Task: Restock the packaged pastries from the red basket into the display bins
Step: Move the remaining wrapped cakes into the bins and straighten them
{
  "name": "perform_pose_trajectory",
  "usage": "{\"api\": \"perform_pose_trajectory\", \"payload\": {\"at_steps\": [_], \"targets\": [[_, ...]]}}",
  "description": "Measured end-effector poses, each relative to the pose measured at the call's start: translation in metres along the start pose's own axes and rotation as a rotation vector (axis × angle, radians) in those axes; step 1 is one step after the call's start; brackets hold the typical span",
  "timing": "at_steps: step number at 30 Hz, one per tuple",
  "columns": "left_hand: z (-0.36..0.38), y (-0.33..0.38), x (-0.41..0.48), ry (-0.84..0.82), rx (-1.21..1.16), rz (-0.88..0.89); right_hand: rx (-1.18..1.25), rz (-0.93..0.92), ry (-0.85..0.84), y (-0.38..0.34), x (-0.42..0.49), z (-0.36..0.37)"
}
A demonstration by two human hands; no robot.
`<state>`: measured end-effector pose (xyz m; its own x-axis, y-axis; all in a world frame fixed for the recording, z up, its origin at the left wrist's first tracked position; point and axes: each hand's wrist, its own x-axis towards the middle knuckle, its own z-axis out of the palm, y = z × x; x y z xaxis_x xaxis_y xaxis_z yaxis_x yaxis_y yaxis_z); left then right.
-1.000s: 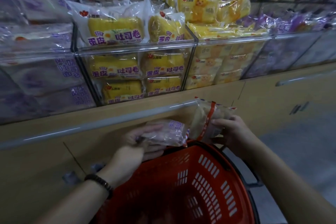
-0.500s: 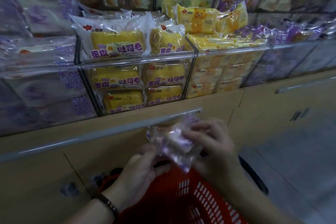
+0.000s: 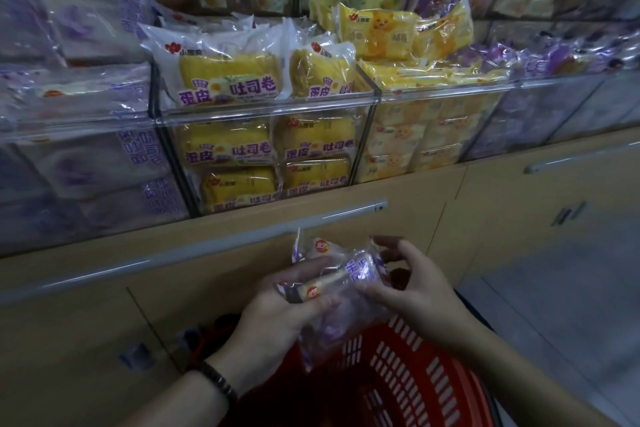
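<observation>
Above the red basket both hands hold a small stack of clear pastry packs with purple print. My left hand grips the packs from the left and below, thumb across the front. My right hand pinches their right side with curled fingers. The clear display bins stand above the cabinet: a purple-pack bin at the left, a yellow egg-roll bin in the middle, a yellow bear-pack bin to its right.
A beige cabinet front with a long silver handle runs below the bins. More purple packs fill bins at the far right. Upper shelves hold further packaged goods. Grey floor lies to the right of the basket.
One second ago each hand held a separate pack over the basket. The packs have since come together into one bundle gripped by both hands, raised slightly toward the cabinet.
</observation>
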<state>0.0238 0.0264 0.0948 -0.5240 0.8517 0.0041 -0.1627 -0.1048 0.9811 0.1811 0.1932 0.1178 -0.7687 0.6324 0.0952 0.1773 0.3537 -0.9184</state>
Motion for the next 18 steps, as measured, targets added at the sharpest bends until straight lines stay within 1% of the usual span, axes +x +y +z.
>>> {"api": "perform_pose_trajectory", "payload": {"at_steps": [1,3,6,8,9,10,12,14,18], "targets": [[0.001,0.003,0.000,0.002,0.016,0.008,0.064,0.022,-0.058,-0.002,-0.001,-0.001],[-0.002,0.007,0.002,0.000,0.012,0.022,0.078,-0.003,-0.112,-0.007,-0.002,-0.003],[-0.005,0.018,0.004,0.025,-0.086,0.052,0.041,-0.093,-0.078,-0.013,0.002,-0.008],[-0.009,0.026,0.005,0.063,-0.176,0.088,0.018,-0.171,-0.061,-0.014,0.004,-0.012],[-0.011,0.029,0.005,0.100,-0.182,0.114,-0.004,-0.201,-0.041,-0.015,0.005,-0.014],[-0.015,0.030,0.006,0.162,-0.156,0.142,-0.019,-0.220,-0.017,-0.016,0.005,-0.017],[-0.023,0.032,0.007,0.252,-0.069,0.216,0.034,-0.238,0.007,-0.018,0.005,-0.021],[-0.026,0.041,0.003,0.289,-0.002,0.280,0.092,-0.255,0.014,-0.022,0.005,-0.024],[-0.035,0.057,-0.008,0.294,0.074,0.394,0.147,-0.313,0.056,-0.032,0.004,-0.023]]}}
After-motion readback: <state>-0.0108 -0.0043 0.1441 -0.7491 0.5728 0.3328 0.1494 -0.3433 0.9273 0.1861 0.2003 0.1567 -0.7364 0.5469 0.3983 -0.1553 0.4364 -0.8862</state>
